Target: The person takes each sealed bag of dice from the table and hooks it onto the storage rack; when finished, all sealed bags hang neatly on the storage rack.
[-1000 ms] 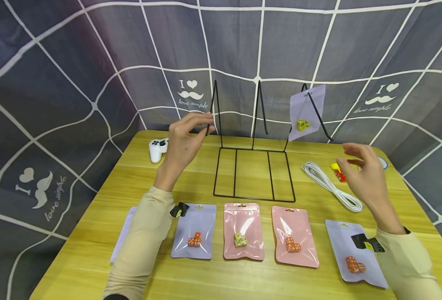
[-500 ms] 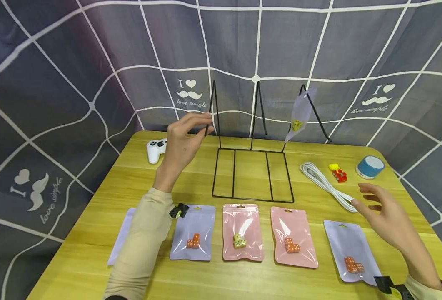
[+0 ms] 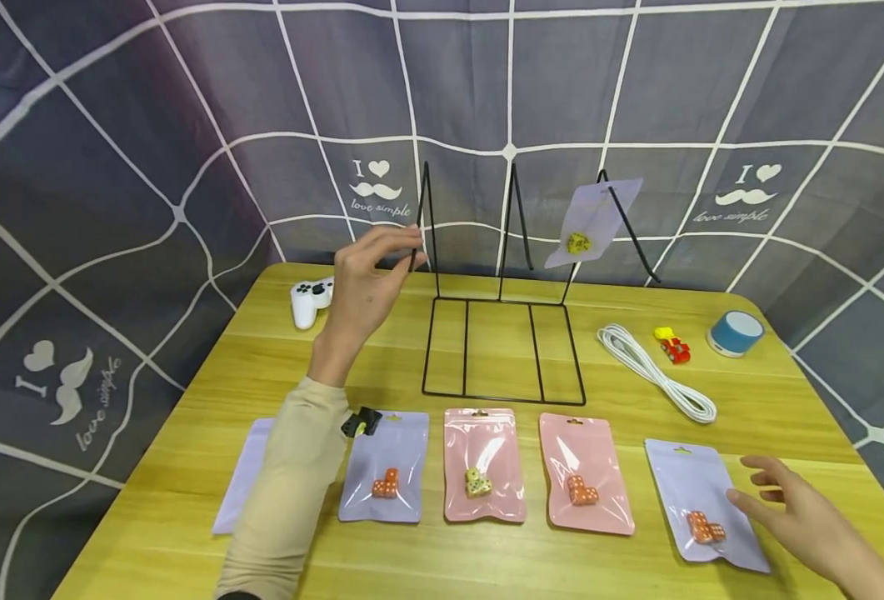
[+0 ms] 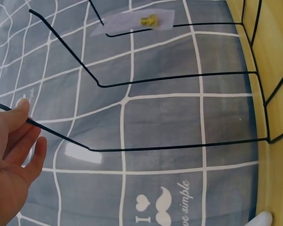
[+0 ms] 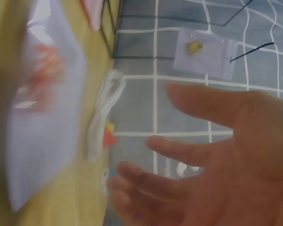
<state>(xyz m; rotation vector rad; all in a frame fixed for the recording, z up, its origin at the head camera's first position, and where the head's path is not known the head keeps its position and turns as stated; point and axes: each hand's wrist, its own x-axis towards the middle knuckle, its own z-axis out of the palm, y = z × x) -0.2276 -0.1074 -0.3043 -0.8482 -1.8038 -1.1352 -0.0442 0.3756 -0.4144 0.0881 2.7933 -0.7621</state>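
Observation:
My left hand (image 3: pixel 370 279) pinches the front end of the left prong of a black wire rack (image 3: pixel 505 398), thumb and fingertips meeting on the wire. On the rack's right prong hangs a lilac pouch (image 3: pixel 596 218) with yellow dice (image 3: pixel 578 242) showing through it. My right hand (image 3: pixel 809 517), fingers spread and bent a little with nothing between them, is just right of a lilac zip pouch (image 3: pixel 685 467) with orange dice (image 3: pixel 704 527). In the right wrist view that lilac pouch (image 5: pixel 61 122) is blurred, and the thumb and fingers stand apart.
Two pink pouches (image 3: pixel 479 442) with dice and another lilac pouch (image 3: pixel 404 433) lie in a row. A further lilac pouch (image 3: pixel 242 483) is partly under the left sleeve. Behind are a white game controller (image 3: pixel 307 302), a coiled white cable (image 3: pixel 655 372), a small red-and-yellow toy (image 3: pixel 674 346) and a blue cylinder (image 3: pixel 734 335).
My right hand has moved down and toward me, from beside the rack to the right lilac pouch. The hanging pouch has swung and turned on its prong. My left hand keeps its hold.

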